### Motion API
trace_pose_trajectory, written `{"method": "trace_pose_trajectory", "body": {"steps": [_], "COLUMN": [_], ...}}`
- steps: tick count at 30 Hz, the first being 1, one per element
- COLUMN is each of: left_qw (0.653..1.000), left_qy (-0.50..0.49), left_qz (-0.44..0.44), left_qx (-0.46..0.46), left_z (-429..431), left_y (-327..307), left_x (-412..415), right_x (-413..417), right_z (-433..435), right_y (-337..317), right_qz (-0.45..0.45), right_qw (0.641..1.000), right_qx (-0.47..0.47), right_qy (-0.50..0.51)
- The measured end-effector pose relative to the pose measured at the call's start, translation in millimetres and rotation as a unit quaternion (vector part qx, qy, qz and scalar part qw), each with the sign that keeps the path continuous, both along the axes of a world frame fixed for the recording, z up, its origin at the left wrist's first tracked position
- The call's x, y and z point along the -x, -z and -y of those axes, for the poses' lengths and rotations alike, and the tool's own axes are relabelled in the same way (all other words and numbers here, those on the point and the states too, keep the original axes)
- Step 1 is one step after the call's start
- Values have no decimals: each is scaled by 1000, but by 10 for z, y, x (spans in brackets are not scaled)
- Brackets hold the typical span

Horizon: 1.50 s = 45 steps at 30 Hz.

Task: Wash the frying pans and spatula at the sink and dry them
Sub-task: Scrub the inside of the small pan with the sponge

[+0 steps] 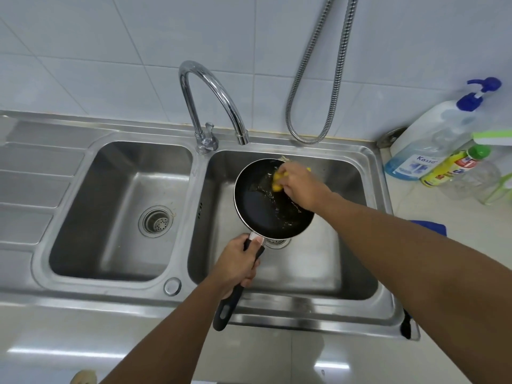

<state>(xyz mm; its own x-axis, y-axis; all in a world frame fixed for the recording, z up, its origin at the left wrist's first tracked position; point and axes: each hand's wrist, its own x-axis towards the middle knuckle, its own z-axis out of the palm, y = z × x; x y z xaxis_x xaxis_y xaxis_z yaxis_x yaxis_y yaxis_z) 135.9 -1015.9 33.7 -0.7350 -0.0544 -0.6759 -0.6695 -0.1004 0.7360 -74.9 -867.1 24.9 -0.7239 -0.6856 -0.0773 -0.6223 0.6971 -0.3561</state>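
While left hand [235, 264] grips frying pan [260, 200] handle, right hand [299, 184] clutches sponge [277, 182] — mostly hidden | drain [277, 242] half-covered

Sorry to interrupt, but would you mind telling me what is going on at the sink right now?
A person is washing a black frying pan over the right basin of the sink. The left hand grips the pan's handle, while the right hand holds a yellow sponge against the pan's far inner side. The pan's inside glistens wet. No water stream shows at the tap.
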Motion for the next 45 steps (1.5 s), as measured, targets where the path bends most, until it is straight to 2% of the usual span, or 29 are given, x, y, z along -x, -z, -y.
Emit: {"method": "trace_pose_trajectory", "body": {"steps": [4, 8, 12, 16, 20, 24, 27, 29, 33, 35, 38, 45], "left_qw": [1000, 999, 999, 999, 998, 998, 998, 998, 1000, 1000, 1000, 999], "left_qy": [10, -9, -27, -4, 19, 17, 10, 4, 1, 9, 24, 30], "left_qz": [-6, -8, -7, -8, -18, -22, -18, -7, 5, 6, 9, 17], "left_qx": [21, 37, 32, 35, 51, 62, 62, 57, 23, 5, -9, -26], "left_z": [-59, 8, 126, 118, 2, -46, -28, -4, -29, -78, -183, -345], "left_y": [8, -2, -30, -85, -116, -92, -61, -43, -55, -75, -92, -91], "left_x": [57, 119, 119, 76, 76, 123, 140, 127, 115, 112, 107, 72], "right_x": [-175, -485, -482, -262, -115, -277, -481, -568, -556, -495, -431, -359], "right_z": [286, 337, -13, -176, 32, 249, 228, 170, 130, 162, 232, 184], "right_y": [48, 96, 127, 122, 60, -63, -6, 76, 51, -43, -177, -266], "right_qz": [7, 80, 109, 43, -11, 22, -4, -7, 60, 52, 38, 75], "right_qw": [996, 981, 984, 995, 993, 993, 995, 998, 997, 997, 995, 990], "right_qx": [76, 146, 102, 68, 114, 105, 62, 25, 25, -9, 2, -43], "right_qy": [-46, -98, -98, -56, 23, -45, -77, -57, 36, 58, 94, 111]}}
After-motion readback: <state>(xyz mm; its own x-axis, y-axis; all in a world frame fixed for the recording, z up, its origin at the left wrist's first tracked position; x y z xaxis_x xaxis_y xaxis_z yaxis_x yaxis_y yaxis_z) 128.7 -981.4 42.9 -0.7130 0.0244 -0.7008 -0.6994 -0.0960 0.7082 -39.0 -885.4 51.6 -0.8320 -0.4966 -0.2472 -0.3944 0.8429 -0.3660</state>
